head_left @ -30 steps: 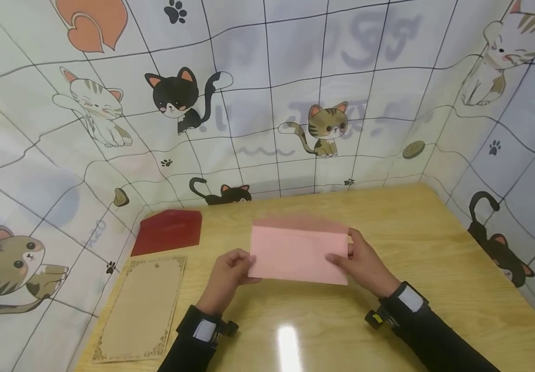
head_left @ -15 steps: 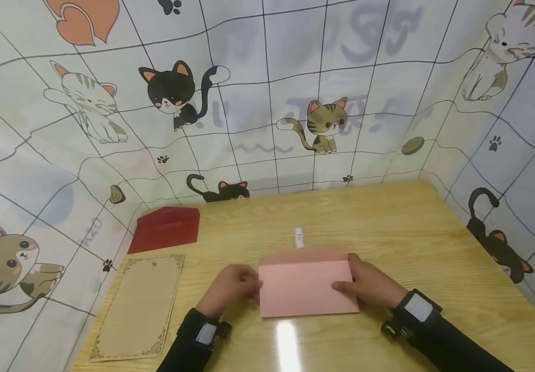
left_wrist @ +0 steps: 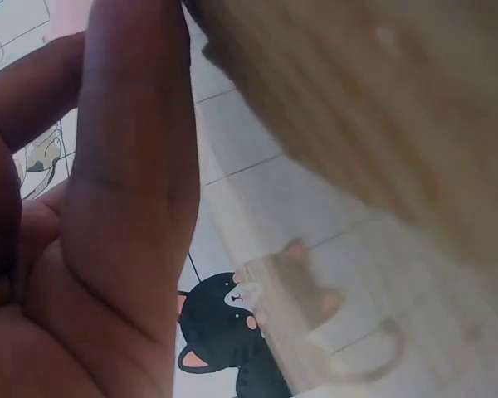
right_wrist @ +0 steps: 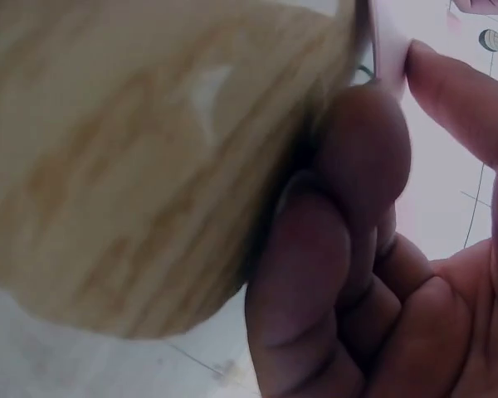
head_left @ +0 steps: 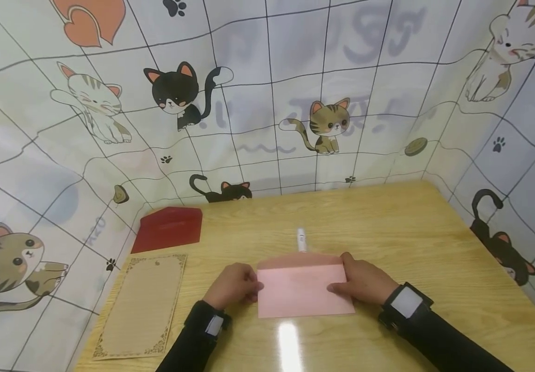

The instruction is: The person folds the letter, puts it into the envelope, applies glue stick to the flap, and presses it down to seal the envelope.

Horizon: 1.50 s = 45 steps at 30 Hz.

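A pink envelope lies low over the table in the head view, its flap raised on the far side. My left hand pinches its left edge between thumb and fingers. At the right edge, my right hand grips it, thumb on the front face and fingers behind. The right wrist view shows the envelope's thin edge between thumb and curled fingers. Just beyond the flap stands out a small white tube with dark print, its near end close to the flap.
A dark red envelope lies at the table's back left corner. In front of it is a tan sheet of letter paper with an ornate border. A cat-print curtain hangs behind and at both sides of the wooden table.
Both hands have brought the pink envelope down and nearer to me. The white tube, hidden behind it a second ago, now shows. Over the last half second the envelope has barely shifted.
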### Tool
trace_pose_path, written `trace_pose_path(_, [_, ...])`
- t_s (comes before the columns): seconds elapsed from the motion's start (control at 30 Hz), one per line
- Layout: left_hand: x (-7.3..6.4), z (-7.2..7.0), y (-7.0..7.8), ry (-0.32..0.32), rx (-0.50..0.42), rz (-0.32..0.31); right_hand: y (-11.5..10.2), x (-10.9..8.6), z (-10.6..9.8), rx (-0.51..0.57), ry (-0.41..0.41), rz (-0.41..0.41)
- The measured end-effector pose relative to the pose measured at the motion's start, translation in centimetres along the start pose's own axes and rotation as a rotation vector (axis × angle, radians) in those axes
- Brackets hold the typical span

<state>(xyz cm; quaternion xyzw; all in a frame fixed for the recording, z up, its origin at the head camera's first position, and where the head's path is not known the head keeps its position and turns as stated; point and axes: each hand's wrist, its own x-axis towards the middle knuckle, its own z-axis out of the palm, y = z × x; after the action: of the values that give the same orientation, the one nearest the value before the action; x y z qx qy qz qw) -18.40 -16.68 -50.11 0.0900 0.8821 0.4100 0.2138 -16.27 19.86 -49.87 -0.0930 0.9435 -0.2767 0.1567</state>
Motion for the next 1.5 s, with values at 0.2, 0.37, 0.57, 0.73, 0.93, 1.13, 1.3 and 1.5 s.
trace_pose_path(0.2, [0.3, 0.0, 0.5, 0.016, 0.040, 0.001, -0.2, 0.6, 0.1, -0.038, -0.007, 0.004])
trace_pose_path(0.37, [0.3, -0.2, 0.8, 0.002, 0.048, 0.005, -0.1, 1.0, 0.0, -0.043, -0.013, -0.004])
trace_pose_path(0.57, [0.5, -0.5, 1.2, -0.009, 0.047, -0.001, -0.1, 1.0, -0.2, -0.011, -0.006, -0.005])
trace_pose_path(0.73, [0.4, -0.3, 1.1, -0.038, 0.025, -0.017, 0.0, 0.7, 0.1, 0.025, -0.027, 0.003])
trace_pose_path(0.93, [0.6, -0.4, 0.8, -0.022, 0.049, -0.019, -0.2, 1.1, -0.1, 0.015, -0.021, -0.006])
trace_pose_path(1.13, [0.7, -0.5, 0.6, -0.010, 0.052, -0.004, -0.3, 1.6, -0.2, -0.012, -0.023, -0.009])
trace_pose_path(1.3, [0.7, -0.6, 0.4, 0.005, 0.069, 0.020, -0.4, 2.0, -0.2, -0.014, -0.013, -0.013])
trace_pose_path(1.5, [0.9, -0.6, 0.3, 0.020, 0.074, 0.014, 0.0, 2.3, -0.7, -0.016, -0.031, -0.017])
